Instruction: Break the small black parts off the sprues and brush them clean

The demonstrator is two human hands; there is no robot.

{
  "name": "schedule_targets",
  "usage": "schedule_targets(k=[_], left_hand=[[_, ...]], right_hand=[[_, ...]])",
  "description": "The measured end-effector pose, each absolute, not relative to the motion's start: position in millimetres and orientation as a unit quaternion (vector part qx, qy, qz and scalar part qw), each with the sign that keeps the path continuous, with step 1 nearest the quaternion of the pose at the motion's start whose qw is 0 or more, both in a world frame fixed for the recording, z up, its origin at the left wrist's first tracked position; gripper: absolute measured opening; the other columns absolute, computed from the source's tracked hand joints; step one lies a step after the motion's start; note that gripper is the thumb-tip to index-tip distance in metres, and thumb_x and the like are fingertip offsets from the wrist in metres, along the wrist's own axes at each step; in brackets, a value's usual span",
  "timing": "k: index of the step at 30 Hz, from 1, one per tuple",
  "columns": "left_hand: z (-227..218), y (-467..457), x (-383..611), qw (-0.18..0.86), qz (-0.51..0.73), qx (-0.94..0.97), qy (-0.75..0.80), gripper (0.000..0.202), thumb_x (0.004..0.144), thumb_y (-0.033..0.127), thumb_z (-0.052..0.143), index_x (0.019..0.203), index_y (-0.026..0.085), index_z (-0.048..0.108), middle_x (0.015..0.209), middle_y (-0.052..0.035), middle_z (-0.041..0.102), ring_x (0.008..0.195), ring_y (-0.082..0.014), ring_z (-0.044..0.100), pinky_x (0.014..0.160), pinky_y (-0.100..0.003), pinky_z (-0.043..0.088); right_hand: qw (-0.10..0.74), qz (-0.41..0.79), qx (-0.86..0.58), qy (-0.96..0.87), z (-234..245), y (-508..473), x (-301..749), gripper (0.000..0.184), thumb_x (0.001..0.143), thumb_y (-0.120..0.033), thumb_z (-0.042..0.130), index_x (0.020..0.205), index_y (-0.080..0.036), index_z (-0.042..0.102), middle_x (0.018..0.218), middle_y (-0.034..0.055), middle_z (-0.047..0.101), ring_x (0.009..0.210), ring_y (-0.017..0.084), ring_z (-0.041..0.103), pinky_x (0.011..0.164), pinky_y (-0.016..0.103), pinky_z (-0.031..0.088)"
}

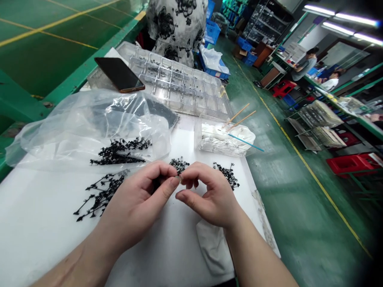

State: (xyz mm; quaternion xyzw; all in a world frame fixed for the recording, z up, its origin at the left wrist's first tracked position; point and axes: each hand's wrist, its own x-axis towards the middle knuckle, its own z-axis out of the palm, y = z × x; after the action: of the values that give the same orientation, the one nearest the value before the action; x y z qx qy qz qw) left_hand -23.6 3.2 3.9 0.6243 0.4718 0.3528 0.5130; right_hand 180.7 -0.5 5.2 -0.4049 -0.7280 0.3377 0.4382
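Over the white tabletop (167, 255), both hands meet at the fingertips. My left hand (134, 203) is closed in a pinch, thumb against index finger. What lies in that pinch is too small and too covered to make out. My right hand (209, 195) has its fingers curled towards the left fingertips, while its thumb stands apart from them. Just beyond the fingertips is a pile of small dark round pieces (178, 163). Black moulded sprues with little knobs (100, 195) lie beside my left hand, partly hidden by it. Another heap of small black parts (228, 175) sits behind my right hand.
A clear plastic bag (89, 119) holds more black sprues (122, 151). Behind are a phone (119, 73) and a clear compartment tray (179, 85). A clear box of white cloth (224, 137) carries thin sticks. White fabric (214, 247) lies under my right forearm. A person (176, 28) is at the far end.
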Motion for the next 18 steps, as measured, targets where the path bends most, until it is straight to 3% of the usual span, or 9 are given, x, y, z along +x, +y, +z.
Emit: schedule_targets(k=[2, 5, 8, 10, 14, 18], left_hand=[[3, 1, -24, 0.503, 0.356, 0.608, 0.501, 0.022, 0.102, 0.051, 0.064, 0.102, 0.03, 0.069, 0.096, 0.0028, 0.07, 0.091, -0.017, 0.065, 0.077, -0.023, 0.049], [-5, 0, -27, 0.483, 0.352, 0.6, 0.532, 0.031, 0.098, 0.06, 0.065, 0.103, 0.029, 0.069, 0.101, 0.0, 0.07, 0.094, -0.0209, 0.065, 0.069, -0.021, 0.053], [-14, 4, -31, 0.498, 0.329, 0.598, 0.536, 0.038, 0.093, 0.065, 0.069, 0.105, 0.029, 0.069, 0.104, -0.0019, 0.071, 0.085, -0.0226, 0.067, 0.056, -0.022, 0.053], [-18, 6, -33, 0.511, 0.327, 0.589, 0.534, 0.04, 0.091, 0.066, 0.07, 0.106, 0.029, 0.069, 0.103, -0.0025, 0.072, 0.08, -0.0222, 0.067, 0.053, -0.022, 0.053], [-16, 7, -33, 0.509, 0.317, 0.596, 0.534, 0.043, 0.091, 0.068, 0.069, 0.105, 0.027, 0.07, 0.102, -0.0042, 0.072, 0.08, -0.0224, 0.067, 0.055, -0.023, 0.055], [-3, 3, -27, 0.477, 0.334, 0.6, 0.548, 0.041, 0.093, 0.066, 0.067, 0.101, 0.026, 0.071, 0.094, -0.0032, 0.071, 0.079, -0.0227, 0.066, 0.06, -0.024, 0.057]], right_hand=[[0.503, 0.29, -0.468, -0.666, 8, 4, 199, 0.022, 0.092, -0.035, 0.077, 0.11, -0.023, 0.073, 0.089, 0.0022, 0.071, 0.074, 0.014, 0.064, 0.067, 0.029, 0.052], [0.635, 0.095, -0.614, -0.459, 9, 17, 243, 0.026, 0.096, -0.042, 0.07, 0.111, -0.022, 0.07, 0.093, 0.0032, 0.068, 0.079, 0.016, 0.062, 0.073, 0.031, 0.052], [0.658, -0.023, -0.711, -0.247, 3, 32, 289, 0.044, 0.084, -0.039, 0.075, 0.123, -0.021, 0.064, 0.111, 0.0055, 0.064, 0.091, 0.017, 0.057, 0.085, 0.033, 0.051], [0.666, 0.028, -0.727, -0.163, -5, 41, 309, 0.049, 0.078, -0.038, 0.077, 0.122, -0.021, 0.062, 0.108, 0.0044, 0.063, 0.088, 0.017, 0.056, 0.08, 0.031, 0.05], [0.685, 0.183, -0.693, -0.133, -20, 52, 318, 0.036, 0.073, -0.048, 0.077, 0.091, -0.021, 0.062, 0.075, -0.0021, 0.058, 0.061, 0.014, 0.048, 0.051, 0.027, 0.038], [0.707, 0.247, -0.652, -0.118, -21, 54, 313, 0.044, 0.068, -0.055, 0.081, 0.082, -0.021, 0.058, 0.064, -0.0065, 0.052, 0.051, 0.01, 0.04, 0.042, 0.023, 0.026]])
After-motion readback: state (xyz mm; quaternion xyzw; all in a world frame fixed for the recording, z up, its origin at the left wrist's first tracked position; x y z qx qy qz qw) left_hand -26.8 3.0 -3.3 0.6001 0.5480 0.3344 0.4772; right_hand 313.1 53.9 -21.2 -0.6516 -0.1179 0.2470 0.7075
